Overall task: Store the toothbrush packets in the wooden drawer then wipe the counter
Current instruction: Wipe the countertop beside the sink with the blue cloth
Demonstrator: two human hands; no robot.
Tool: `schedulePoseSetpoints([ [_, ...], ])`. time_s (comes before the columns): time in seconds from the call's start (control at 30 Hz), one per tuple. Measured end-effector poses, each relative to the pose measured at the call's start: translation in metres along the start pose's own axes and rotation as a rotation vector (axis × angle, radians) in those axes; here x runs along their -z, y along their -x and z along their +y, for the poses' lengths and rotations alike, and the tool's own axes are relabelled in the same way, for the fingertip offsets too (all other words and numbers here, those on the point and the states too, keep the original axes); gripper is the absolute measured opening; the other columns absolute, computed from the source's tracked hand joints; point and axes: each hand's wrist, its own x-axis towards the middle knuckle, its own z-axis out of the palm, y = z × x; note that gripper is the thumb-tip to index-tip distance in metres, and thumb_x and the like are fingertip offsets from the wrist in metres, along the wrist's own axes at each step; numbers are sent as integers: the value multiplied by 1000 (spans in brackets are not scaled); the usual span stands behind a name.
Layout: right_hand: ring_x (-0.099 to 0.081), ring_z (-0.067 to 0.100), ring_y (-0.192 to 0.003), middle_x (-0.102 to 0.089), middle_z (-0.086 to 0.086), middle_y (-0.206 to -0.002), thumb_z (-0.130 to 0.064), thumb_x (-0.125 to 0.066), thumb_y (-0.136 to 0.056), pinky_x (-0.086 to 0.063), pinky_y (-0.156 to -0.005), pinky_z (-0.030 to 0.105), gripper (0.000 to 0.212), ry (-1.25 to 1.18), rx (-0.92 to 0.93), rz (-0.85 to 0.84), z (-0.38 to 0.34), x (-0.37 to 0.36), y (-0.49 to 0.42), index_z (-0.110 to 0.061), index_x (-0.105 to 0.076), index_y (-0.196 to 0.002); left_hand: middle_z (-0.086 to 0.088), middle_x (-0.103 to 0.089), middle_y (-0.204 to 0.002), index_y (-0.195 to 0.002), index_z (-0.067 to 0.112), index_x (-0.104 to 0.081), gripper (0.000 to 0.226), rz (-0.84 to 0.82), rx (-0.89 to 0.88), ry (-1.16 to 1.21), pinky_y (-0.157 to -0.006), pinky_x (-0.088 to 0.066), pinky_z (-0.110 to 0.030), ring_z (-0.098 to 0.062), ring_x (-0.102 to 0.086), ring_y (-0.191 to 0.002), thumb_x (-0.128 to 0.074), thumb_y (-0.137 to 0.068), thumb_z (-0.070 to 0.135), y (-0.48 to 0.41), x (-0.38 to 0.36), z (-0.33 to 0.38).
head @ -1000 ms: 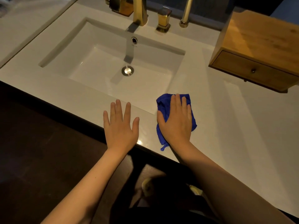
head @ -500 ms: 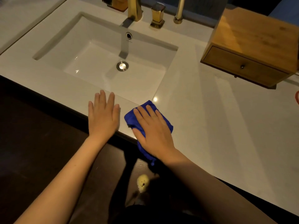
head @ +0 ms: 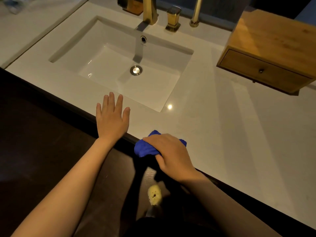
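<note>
At the counter (head: 222,134) edge, the right hand (head: 171,154) grips a blue cloth (head: 145,148); the left hand (head: 111,122) lies flat; the wooden drawer (head: 261,71) is closed, contents hidden.

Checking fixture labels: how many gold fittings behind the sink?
4, in a row along the back edge: a block-shaped fitting cut off at far left, the spout, a square handle, a thin tube rightmost. Others may lie beyond the frame.

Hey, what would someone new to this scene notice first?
The bright blue cloth, bunched in the right hand at the front edge of the counter, stands out most. Left of it the left hand lies flat on the counter, fingers spread, before the sink. A wooden drawer box sits at far right, drawer closed.
</note>
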Motion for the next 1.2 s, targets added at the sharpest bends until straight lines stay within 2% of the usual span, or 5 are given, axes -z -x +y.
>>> schedulePoseSetpoints([
  [0.27, -51, 27, -104, -60, 9, -117, -25, -55, -90, -40, -84, 34, 46, 309, -339, 350, 20, 70, -37, -14, -46, -133, -11, -12, -158, -148, 18, -17, 57, 9, -3, 0, -117, -5, -46, -26, -7, -146, -21, -97, 43, 1, 1, 1],
  [0.5, -48, 23, -113, -56, 0, -132, -23, -40, -98, -40, -93, 34, 40, 360, -238, -23, 33, 67, -13, -21, -41, -138, -10, -8, -159, -149, 18, -13, 57, -22, 0, 0, -117, -2, -44, -25, -3, -147, -19, -97, 41, 1, 3, 1],
  [0.67, -30, 24, -139, -33, 4, -153, -20, -38, -99, -22, -115, 35, 46, 367, -434, 111, 38, 46, -2, -15, -32, -145, -12, -8, -158, -148, 15, -16, 52, -64, -46, 166, -118, -3, -45, -26, -2, -146, -20, -99, 31, -4, 15, -12],
  [0.83, -11, 27, -147, -15, 12, -158, -24, -31, -100, -6, -121, 39, 54, 395, -597, 193, 9, -1, -12, -8, -14, -149, -15, -6, -158, -149, 15, -12, 56, -19, 51, 24, -118, -2, -47, -30, -1, -146, -19, -98, 38, -7, 9, -41],
  [1.2, -10, 26, -147, -14, 11, -159, -27, -28, -101, 0, -120, 37, 55, 391, -364, 77, -15, -41, -81, -9, -11, -149, -14, -5, -158, -149, 15, -11, 56, -14, 54, 50, -118, 0, -45, -29, -1, -146, -21, -98, 38, -7, 4, -42],
])
